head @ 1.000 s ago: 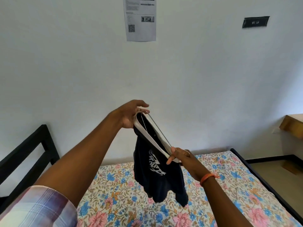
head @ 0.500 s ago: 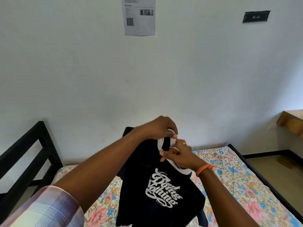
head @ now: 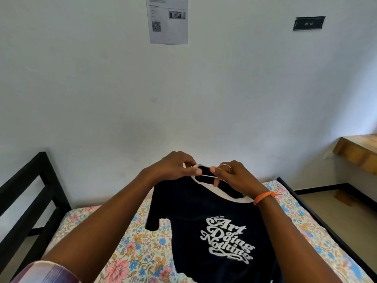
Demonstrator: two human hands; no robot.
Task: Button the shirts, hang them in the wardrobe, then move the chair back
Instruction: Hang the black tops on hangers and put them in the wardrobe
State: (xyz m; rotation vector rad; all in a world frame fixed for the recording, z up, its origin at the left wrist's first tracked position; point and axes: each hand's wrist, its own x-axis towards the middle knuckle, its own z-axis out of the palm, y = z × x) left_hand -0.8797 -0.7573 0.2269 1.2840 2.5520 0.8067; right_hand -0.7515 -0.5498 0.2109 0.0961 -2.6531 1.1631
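Note:
A dark navy T-shirt [head: 195,209] with white lettering and a white-trimmed neck hangs spread over the bed, front towards me. My left hand [head: 177,166] pinches the neck trim at its left side. My right hand [head: 230,174], with a ring and an orange wristband, pinches the trim at the right side, where a thin wire, perhaps a hanger [head: 210,176], runs across the neck opening. The shirt's lower part runs out of view at the bottom. No wardrobe or chair is in view.
A bed with a floral sheet [head: 126,246] lies below, with a black metal frame [head: 28,199] at the left and along the right edge. A wooden desk [head: 357,150] stands at the right. A printed sheet [head: 168,19] hangs on the white wall ahead.
The shirt has turned from edge-on to face me and dropped lower over the bed. My hands have come together at the neck, each now pinching the trim.

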